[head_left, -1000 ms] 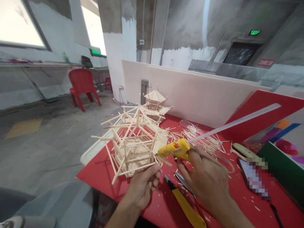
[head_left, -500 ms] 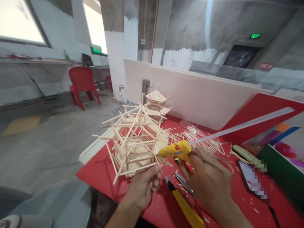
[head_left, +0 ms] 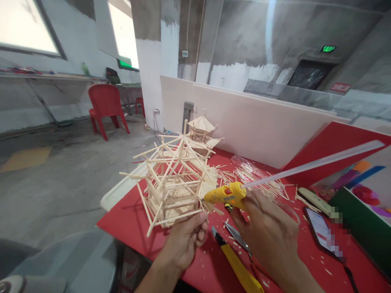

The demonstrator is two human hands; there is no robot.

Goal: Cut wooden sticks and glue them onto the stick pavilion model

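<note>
A pavilion model of thin wooden sticks [head_left: 180, 183] stands at the near left of the red tabletop [head_left: 128, 219]. My left hand [head_left: 188, 236] is closed at its lower right corner, pinching a stick of the frame. Wrapped in my right hand [head_left: 269, 232] is a yellow glue gun [head_left: 226, 194], its nozzle right at that corner, above my left fingertips. A long clear glue stick [head_left: 317, 163] juts from the gun's back end. Whether the nozzle touches the wood I cannot tell.
A yellow utility knife [head_left: 238, 266] and scissors [head_left: 236, 235] lie near my hands. Loose sticks [head_left: 259, 179] are heaped behind the gun. A finished-looking small pavilion [head_left: 201, 132] stands further back. At right are a phone [head_left: 324, 232] and a green box [head_left: 357, 219].
Hardly anything differs. The glue stick's far end sits slightly lower and further right, and the view has shifted a little. Both hands keep their hold.
</note>
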